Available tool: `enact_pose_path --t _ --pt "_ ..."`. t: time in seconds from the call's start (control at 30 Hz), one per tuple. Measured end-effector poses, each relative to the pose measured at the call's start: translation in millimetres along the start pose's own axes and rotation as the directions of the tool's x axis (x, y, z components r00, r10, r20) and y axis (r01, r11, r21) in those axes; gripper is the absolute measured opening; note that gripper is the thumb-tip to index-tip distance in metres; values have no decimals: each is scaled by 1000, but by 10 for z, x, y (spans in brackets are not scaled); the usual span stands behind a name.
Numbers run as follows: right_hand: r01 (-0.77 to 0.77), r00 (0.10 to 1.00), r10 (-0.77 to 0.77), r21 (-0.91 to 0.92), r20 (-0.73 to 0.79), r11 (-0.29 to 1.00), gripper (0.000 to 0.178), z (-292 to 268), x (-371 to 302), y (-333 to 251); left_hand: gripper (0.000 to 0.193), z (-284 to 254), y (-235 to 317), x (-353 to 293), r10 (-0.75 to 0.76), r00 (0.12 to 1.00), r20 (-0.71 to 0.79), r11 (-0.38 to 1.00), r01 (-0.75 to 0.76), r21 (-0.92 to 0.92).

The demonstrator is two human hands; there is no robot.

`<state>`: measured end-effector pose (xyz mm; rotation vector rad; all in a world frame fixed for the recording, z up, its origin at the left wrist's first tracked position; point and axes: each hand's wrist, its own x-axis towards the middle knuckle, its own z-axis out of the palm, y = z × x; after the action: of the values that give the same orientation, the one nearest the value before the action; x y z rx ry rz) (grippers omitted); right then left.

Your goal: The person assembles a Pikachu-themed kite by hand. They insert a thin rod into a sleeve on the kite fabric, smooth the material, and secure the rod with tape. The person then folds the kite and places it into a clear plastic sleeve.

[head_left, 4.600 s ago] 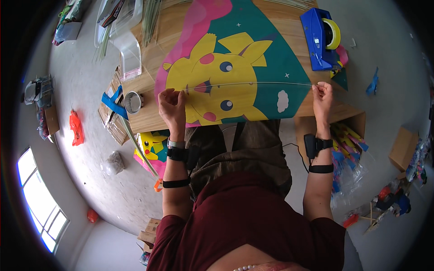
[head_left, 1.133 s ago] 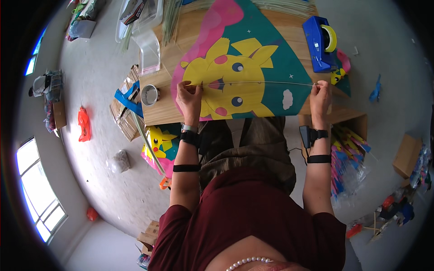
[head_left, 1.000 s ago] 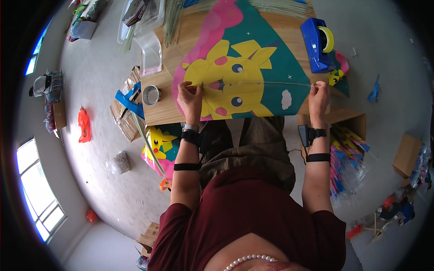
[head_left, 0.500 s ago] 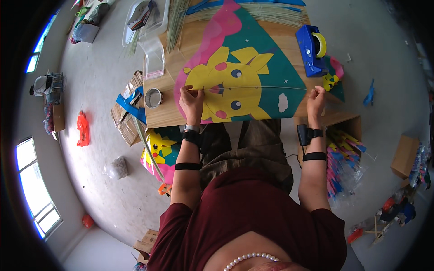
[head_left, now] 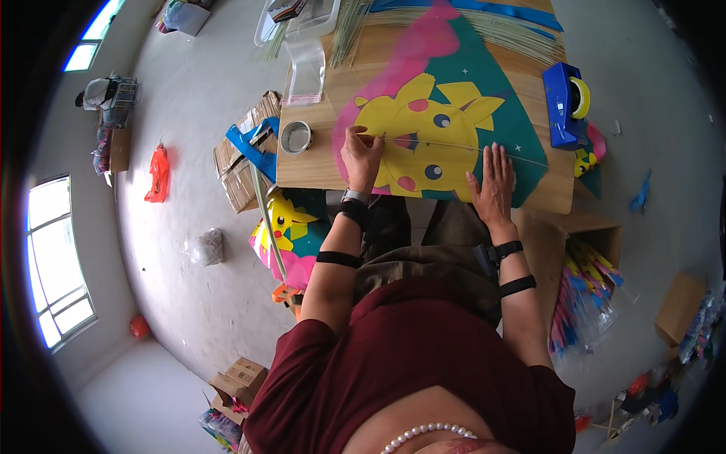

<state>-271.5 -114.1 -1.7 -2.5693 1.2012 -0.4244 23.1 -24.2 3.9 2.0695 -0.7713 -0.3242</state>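
Note:
A kite-shaped sheet (head_left: 421,160), green and pink with a big yellow cartoon animal, lies on the wooden table (head_left: 314,168). Across its width runs a thin pale stick (head_left: 522,159). My left hand (head_left: 363,157) pinches the stick near its left end, thumb and forefinger together over the sheet's pink edge. Right of the middle, my right hand (head_left: 493,185) lies with fingers stretched out straight, across the stick and on the sheet. Part of the stick is hidden under those fingers.
A blue tape dispenser (head_left: 561,106) with yellow tape stands at the table's right edge. A tape roll (head_left: 296,137) sits at the left. Bundled thin sticks (head_left: 507,34) and blue strips lie at the back. Below right, an open carton (head_left: 541,234) stands beside colourful bagged pieces.
My right hand has let go of the stick's right end and moved left, flattening onto the sheet. My left hand keeps its pinch. The whole view has shifted.

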Motion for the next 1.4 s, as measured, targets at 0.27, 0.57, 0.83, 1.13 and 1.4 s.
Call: enact_pose_path --t 0.27,0.57,0.83,1.13,1.4 --pt "10 1000 -8 -100 16 995 78 31 -22 -9 37 -44 -39 4 -31 999 9 997 32 -71" --pt "0 999 4 -131 32 991 79 70 -10 -11 22 -339 45 -113 175 964 -202 973 -200 -113" --pt "-2 999 10 -159 46 987 79 37 5 -47 68 226 527 -783 414 727 547 781 -593 197" --pt "15 998 -3 -184 66 983 76 -10 18 -69 93 343 465 -791 242 862 444 806 -434 402" --pt "-21 998 29 -137 59 990 75 -43 8 -95 92 8 122 -612 230 901 368 725 -411 552"
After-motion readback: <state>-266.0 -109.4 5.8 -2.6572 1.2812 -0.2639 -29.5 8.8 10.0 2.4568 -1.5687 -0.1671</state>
